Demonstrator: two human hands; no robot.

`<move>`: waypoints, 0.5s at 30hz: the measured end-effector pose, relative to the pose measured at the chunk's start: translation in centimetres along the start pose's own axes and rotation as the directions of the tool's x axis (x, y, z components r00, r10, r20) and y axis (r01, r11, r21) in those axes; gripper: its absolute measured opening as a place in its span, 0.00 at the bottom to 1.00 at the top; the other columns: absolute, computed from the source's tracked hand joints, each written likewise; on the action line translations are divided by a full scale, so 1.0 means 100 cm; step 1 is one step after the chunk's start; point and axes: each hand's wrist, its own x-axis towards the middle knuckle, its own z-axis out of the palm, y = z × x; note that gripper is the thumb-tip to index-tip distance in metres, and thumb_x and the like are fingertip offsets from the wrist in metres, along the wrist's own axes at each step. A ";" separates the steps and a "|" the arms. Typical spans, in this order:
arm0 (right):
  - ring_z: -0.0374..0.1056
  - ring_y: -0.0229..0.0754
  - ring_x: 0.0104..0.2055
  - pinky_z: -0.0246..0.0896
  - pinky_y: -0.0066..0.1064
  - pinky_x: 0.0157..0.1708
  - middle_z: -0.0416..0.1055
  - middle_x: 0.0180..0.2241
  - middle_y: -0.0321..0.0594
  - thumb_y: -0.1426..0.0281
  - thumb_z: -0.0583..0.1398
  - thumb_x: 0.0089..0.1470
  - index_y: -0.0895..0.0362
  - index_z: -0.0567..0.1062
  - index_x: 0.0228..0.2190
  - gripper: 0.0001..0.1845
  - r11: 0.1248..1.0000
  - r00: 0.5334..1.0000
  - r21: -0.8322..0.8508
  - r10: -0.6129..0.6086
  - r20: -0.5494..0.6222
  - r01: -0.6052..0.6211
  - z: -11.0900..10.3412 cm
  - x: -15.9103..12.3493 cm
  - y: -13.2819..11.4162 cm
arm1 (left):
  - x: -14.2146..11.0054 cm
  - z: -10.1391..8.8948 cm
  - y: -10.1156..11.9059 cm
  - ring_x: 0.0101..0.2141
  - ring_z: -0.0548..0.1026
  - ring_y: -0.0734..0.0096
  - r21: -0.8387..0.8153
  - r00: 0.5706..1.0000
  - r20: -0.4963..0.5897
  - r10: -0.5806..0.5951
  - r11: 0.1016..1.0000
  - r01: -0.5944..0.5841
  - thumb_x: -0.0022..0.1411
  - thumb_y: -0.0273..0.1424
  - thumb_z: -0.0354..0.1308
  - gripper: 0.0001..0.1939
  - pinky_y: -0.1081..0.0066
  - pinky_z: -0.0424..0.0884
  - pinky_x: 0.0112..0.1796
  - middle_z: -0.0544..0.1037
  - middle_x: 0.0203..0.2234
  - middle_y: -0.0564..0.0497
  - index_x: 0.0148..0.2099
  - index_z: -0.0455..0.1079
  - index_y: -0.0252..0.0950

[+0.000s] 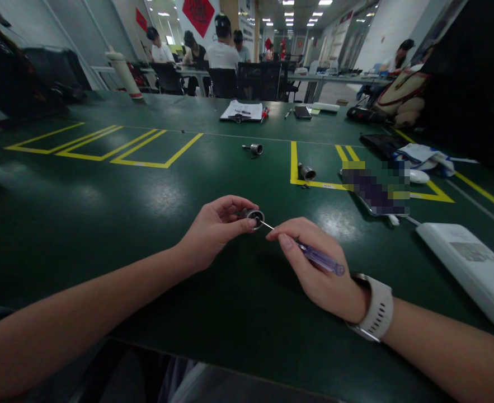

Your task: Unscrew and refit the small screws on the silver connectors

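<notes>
Between the thumb and fingers of my left hand (217,229) is a small metal cup-shaped part (255,216), its round open end turned toward my right. My right hand (314,263) grips a screwdriver (320,259) with a clear purple handle. The thin shaft points left, and its tip reaches into the mouth of the metal part; what it touches inside is too small to make out. Farther off on the green table lies a similar metal part with a thin stem (255,149). Another metal cup (306,172) rests on its side by the yellow tape, with tiny dark pieces (306,186) near it.
To the right are a phone (372,193) with a cable, a white box-like device (467,268) and a cloth (425,158). A clipboard with papers (242,111) and a tumbler (124,75) stand toward the back. Several people sit at desks beyond.
</notes>
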 end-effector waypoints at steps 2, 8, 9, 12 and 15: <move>0.69 0.40 0.35 0.64 0.34 0.36 0.73 0.32 0.38 0.75 0.53 0.56 0.55 0.74 0.36 0.10 1.000 1.000 -0.010 -0.002 0.009 0.002 0.001 0.000 0.000 | -0.001 0.001 0.000 0.35 0.75 0.71 0.009 1.000 0.009 0.002 1.000 -0.002 0.47 0.26 0.65 0.14 0.69 0.73 0.38 0.78 0.35 0.50 0.39 0.72 0.34; 0.68 0.39 0.37 0.63 0.34 0.38 0.73 0.34 0.38 0.76 0.54 0.56 0.55 0.73 0.37 0.09 0.999 1.000 -0.033 -0.020 0.022 0.020 0.004 -0.001 0.001 | -0.003 0.002 0.001 0.30 0.75 0.73 0.042 1.000 0.015 0.013 0.999 -0.013 0.48 0.26 0.64 0.12 0.71 0.73 0.35 0.78 0.31 0.50 0.38 0.73 0.33; 0.68 0.39 0.37 0.63 0.35 0.39 0.73 0.34 0.38 0.76 0.54 0.56 0.55 0.72 0.37 0.10 0.999 0.999 -0.035 -0.023 0.035 0.024 0.004 -0.002 0.002 | -0.003 0.002 0.001 0.30 0.75 0.73 0.048 1.000 0.017 0.020 0.999 -0.020 0.49 0.26 0.63 0.11 0.71 0.73 0.35 0.78 0.31 0.51 0.38 0.72 0.33; 0.69 0.40 0.38 0.63 0.36 0.40 0.73 0.34 0.39 0.75 0.53 0.57 0.55 0.72 0.38 0.10 0.999 0.998 -0.038 -0.022 0.066 0.025 0.005 -0.002 0.002 | -0.004 0.002 0.000 0.30 0.75 0.73 0.085 0.999 0.009 0.046 0.995 -0.046 0.50 0.26 0.62 0.09 0.72 0.73 0.33 0.78 0.30 0.51 0.37 0.72 0.33; 0.69 0.41 0.38 0.64 0.37 0.41 0.73 0.35 0.39 0.75 0.53 0.57 0.54 0.72 0.39 0.11 0.999 0.997 -0.027 -0.034 0.076 0.036 0.005 -0.004 0.001 | -0.004 0.002 0.000 0.30 0.75 0.72 0.126 0.998 -0.020 0.062 0.990 -0.059 0.50 0.26 0.61 0.07 0.71 0.74 0.34 0.78 0.30 0.51 0.35 0.72 0.33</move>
